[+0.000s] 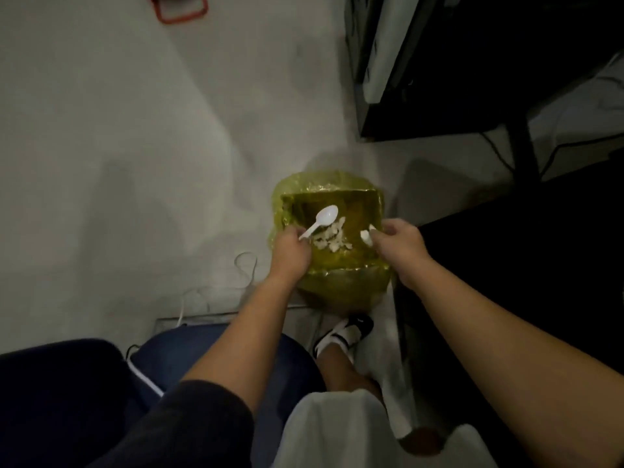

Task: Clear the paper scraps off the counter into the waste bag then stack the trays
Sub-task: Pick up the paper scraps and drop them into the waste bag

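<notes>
Pale floor (135,146), dim room; yellow-green waste bag (337,285) stands open near a dark counter (506,248) on the right. Step in hand looks like dumping scraps. Left hand (290,251) reaches over the bag's left rim, fingers curled round the handle of a white plastic spoon (320,219). Paper scraps (329,239) lie inside the bag. Right hand (398,239) hovers over the right rim, fingertips pinching white scraps (366,236). Next move likely: release them into the bag, then the trays, which aren't in view.
</notes>
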Demonstrator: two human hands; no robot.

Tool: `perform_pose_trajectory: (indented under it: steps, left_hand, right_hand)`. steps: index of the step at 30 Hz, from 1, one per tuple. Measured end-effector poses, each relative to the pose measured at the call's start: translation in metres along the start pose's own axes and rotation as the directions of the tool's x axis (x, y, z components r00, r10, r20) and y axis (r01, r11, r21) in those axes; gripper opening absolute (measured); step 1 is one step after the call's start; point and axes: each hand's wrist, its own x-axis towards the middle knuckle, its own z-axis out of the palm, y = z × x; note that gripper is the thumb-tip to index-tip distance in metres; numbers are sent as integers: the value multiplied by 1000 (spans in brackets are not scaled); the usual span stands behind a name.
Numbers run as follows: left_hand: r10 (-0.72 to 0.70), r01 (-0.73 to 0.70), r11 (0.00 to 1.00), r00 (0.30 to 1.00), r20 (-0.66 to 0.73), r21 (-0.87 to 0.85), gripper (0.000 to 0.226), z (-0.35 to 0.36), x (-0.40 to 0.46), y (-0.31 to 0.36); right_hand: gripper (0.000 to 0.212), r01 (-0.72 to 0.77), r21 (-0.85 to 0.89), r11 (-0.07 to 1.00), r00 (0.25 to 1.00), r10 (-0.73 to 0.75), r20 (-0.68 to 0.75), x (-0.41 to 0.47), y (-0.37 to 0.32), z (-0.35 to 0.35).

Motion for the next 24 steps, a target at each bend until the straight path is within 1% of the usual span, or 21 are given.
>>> perform_pose_trajectory:
  steps: [1, 3, 5, 7, 9, 12, 17, 20, 24]
  left_hand:
    - [8, -8, 1000, 1000, 15, 14, 31, 2, 5, -1]
    - [37, -42, 997, 997, 71, 67, 36, 4, 12, -1]
    - [57, -68, 994, 991, 121, 85, 38, 4, 16, 0]
    - [62, -73, 994, 989, 132, 83, 37, 3, 19, 2]
    - [73, -84, 993, 989, 130, 77, 37, 0, 19, 7]
    - [126, -134, 989, 985, 115, 63, 35, -3, 12, 21]
    - [268, -270, 962, 962, 52, 42, 31, -12, -15, 49]
    - [364, -364, 931, 931, 19, 3, 28, -17, -41, 69]
    - [486, -487, 873, 873, -25, -41, 26, -22, -81, 92]
  right_hand:
    - [31, -4, 0, 1000, 1000, 4, 16, 6, -1, 3]
    - [27, -5, -12, 1000, 1000, 5, 6, 14, -3, 5]
    - [36, -6, -18, 1000, 1000, 6, -20, 18, -3, 4]
    - [42, 5, -25, 1000, 1000, -5, -17, 17, -4, 1]
    - [42, 3, -20, 1000, 1000, -3, -4, 10, -7, -5]
    - [40, 25, -23, 999, 1000, -25, 8, -5, -11, -14]
    - [36, 127, 0, 992, 991, -127, 43, -46, -26, -28]
    - [35, 202, 24, 979, 976, -203, 75, -75, -36, -41]
    - [35, 320, 70, 945, 946, -323, 37, -118, -43, -63]
